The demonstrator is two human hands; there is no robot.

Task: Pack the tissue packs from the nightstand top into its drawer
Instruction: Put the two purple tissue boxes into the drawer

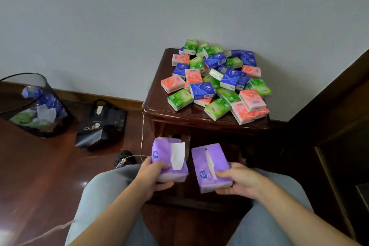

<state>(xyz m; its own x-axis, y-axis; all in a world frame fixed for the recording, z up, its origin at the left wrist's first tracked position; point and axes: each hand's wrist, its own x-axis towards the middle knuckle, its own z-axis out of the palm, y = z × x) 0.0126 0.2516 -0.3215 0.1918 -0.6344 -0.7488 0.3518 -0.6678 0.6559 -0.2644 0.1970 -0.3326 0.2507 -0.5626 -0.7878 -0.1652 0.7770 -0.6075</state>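
A heap of several small tissue packs (216, 81) in green, blue and pink covers the dark wooden nightstand top (159, 104). In front of the nightstand, below its top, I hold two larger purple tissue packs. My left hand (150, 173) grips the left purple pack (165, 158), which has a white tissue sticking out. My right hand (238, 178) grips the right purple pack (211, 166) by its near end. The nightstand's drawer area (199, 142) behind the packs is dark, and I cannot tell whether it stands open.
A black mesh bin (34, 104) with wrappers stands at the left by the wall. A black bag (101, 124) lies on the wood floor beside it. A white cable (142, 138) hangs down the nightstand's left side. Dark wooden furniture (339, 126) rises at the right.
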